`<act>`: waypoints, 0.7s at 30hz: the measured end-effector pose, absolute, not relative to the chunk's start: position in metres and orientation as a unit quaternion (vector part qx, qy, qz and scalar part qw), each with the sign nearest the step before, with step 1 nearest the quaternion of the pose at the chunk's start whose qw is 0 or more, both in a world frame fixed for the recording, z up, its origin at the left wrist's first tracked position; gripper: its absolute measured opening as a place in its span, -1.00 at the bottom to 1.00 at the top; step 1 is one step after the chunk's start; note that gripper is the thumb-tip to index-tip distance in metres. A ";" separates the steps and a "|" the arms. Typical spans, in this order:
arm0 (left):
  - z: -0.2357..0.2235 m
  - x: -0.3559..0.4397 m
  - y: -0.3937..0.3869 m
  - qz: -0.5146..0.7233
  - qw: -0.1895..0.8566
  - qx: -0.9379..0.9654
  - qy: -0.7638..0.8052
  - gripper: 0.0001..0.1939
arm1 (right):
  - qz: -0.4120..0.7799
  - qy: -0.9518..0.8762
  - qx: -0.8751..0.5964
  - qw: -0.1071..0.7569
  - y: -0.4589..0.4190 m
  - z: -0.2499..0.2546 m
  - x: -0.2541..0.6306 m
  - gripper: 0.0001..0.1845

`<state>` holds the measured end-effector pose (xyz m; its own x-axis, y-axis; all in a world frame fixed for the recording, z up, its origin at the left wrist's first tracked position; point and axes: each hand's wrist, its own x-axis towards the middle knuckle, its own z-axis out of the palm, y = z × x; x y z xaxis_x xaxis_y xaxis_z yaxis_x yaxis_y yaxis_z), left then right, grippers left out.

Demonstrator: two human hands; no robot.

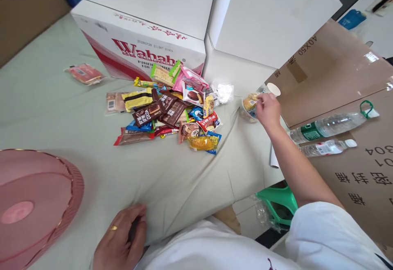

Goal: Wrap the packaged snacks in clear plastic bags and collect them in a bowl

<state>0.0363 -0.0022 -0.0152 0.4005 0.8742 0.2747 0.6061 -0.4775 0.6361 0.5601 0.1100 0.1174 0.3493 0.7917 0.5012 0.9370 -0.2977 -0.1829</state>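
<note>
At the right end of the table, my right hand [269, 109] pinches the edge of a yellow-wrapped snack [251, 101] at a small clear plastic tub [245, 115]. Its fingertips are partly hidden. My left hand [119, 239] rests at the near table edge, fingers curled and thumb close to them. A dark gap or thing shows between them; which, I cannot tell. Between the hands and the boxes lies a heap of wrapped snacks: brown cocoa packets [149, 113], a yellow-and-black packet [138, 98], a red packet [210, 122] and a golden packet [202, 142].
A pink round basket [73, 184] stands at the left. Behind the heap is a white-and-red water carton [144, 48]. One flat red packet [85, 74] lies apart. At the right are plastic bottles [334, 124], a cardboard box [346, 81] and a green stool [278, 200].
</note>
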 end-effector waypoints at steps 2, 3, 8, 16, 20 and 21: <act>-0.015 0.038 -0.001 0.312 0.221 0.805 0.454 -0.82 | -0.055 -0.550 -0.795 0.252 0.138 0.109 0.543 -0.75; -0.015 0.039 -0.001 0.316 0.220 0.805 0.452 -0.83 | -0.013 -0.528 -0.809 0.257 0.154 0.102 0.535 -0.77; -0.014 0.040 -0.001 0.327 0.229 0.799 0.450 -0.84 | 0.034 -0.424 -0.869 0.253 0.217 0.073 0.507 -0.76; -0.004 0.038 -0.006 0.377 0.318 0.729 0.474 -0.86 | 0.052 -0.426 -0.779 0.456 0.152 0.105 0.486 -0.88; 0.019 0.065 0.003 0.370 0.474 0.666 0.441 -0.82 | 0.405 -0.318 -0.641 0.569 0.073 0.105 0.439 -0.66; 0.025 0.076 0.006 0.358 0.529 0.631 0.439 -0.76 | 0.468 -0.293 -0.613 0.565 0.057 0.100 0.423 -0.61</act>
<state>0.0758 0.0064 0.0251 0.3572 0.9339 -0.0125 0.1754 -0.0539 0.9830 0.4233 0.0567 0.1003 0.3902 0.8880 -0.2435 -0.1691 -0.1908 -0.9669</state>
